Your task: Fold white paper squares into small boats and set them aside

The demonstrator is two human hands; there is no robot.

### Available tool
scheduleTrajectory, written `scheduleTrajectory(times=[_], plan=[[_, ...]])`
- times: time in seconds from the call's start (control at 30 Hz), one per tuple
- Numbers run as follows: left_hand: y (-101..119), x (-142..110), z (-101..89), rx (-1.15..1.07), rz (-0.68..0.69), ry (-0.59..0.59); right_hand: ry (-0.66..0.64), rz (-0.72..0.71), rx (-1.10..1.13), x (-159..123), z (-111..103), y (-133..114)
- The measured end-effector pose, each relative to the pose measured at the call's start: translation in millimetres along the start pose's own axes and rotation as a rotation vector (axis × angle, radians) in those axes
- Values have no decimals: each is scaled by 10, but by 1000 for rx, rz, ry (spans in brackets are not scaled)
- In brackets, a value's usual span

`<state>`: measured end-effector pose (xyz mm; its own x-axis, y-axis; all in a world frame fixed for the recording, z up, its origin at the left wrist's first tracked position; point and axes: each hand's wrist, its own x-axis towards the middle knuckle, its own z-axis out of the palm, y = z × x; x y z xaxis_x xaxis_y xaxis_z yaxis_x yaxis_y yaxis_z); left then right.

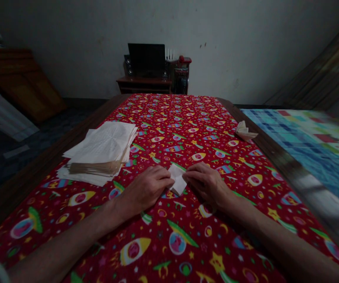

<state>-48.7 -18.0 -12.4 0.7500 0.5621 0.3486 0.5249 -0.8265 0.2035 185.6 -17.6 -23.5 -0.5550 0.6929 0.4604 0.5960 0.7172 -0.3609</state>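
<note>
A small folded white paper lies on the red patterned tablecloth in front of me. My left hand pinches its left edge with curled fingers. My right hand presses and pinches its right edge. Both forearms rest on the cloth. The paper is partly folded, with a flap raised between my fingertips.
A stack of white and brownish paper sheets sits to the left. A finished folded paper piece lies near the table's right edge. A bed with a blue checked cover is at the right. A shelf with a monitor stands by the far wall.
</note>
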Motion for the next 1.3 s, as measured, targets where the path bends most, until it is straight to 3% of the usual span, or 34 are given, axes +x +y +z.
scheduleTrajectory(times=[0.23, 0.57, 0.93, 1.1, 1.3], plan=[[-23, -2, -66, -26, -8, -105, -87, -7, -137, 8, -20, -77], [28, -11, 13, 110, 53, 50, -128, -6, -153, 5, -21, -94], [-86, -56, -12, 57, 203, -50, -118, -44, -139, -8, -41, -69], [-103, -69, -86, 14, 153, -77, -197, -153, -251, -9, -129, -127], [-39, -54, -132, 106, 155, -93, -253, -225, -187, -14, -137, -51]])
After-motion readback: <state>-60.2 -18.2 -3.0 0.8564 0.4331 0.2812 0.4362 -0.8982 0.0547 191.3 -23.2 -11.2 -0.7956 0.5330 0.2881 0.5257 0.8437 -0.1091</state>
